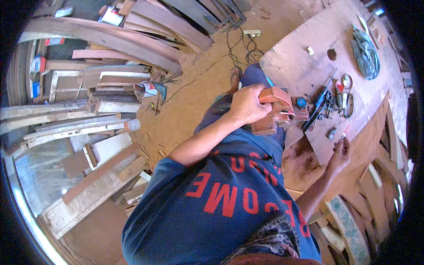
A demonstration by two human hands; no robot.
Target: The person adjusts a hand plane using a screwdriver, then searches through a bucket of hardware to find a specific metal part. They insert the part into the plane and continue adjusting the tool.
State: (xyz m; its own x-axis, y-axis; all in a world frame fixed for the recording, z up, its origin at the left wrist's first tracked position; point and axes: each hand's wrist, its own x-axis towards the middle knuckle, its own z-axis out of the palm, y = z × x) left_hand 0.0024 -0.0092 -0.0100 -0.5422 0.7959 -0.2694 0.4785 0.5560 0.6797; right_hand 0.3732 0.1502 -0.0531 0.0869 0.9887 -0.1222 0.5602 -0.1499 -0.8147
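Note:
My left hand (251, 104) is wrapped round the handle of an orange power tool (279, 98) that looks like an electric hand planer, held at the near-left edge of the board. Its underside is mostly hidden from me. Over the board's near edge, the fingers of my right hand (339, 155) pinch a slender screwdriver (347, 128) with red on it. Just left of that lies a small tool with a grey-blue handle (332, 133). A blue round-faced part (300, 103) sits right beside the orange tool.
On the wooden board (300, 48) lie a blue-and-black tool (320, 100), a roll of tape (347, 81), small metal parts and a dark crumpled bag (365, 53). Timber planks (110, 37) pile up at left; a teal drill (160, 91) rests there. Black cables (252, 48) cross the dusty floor.

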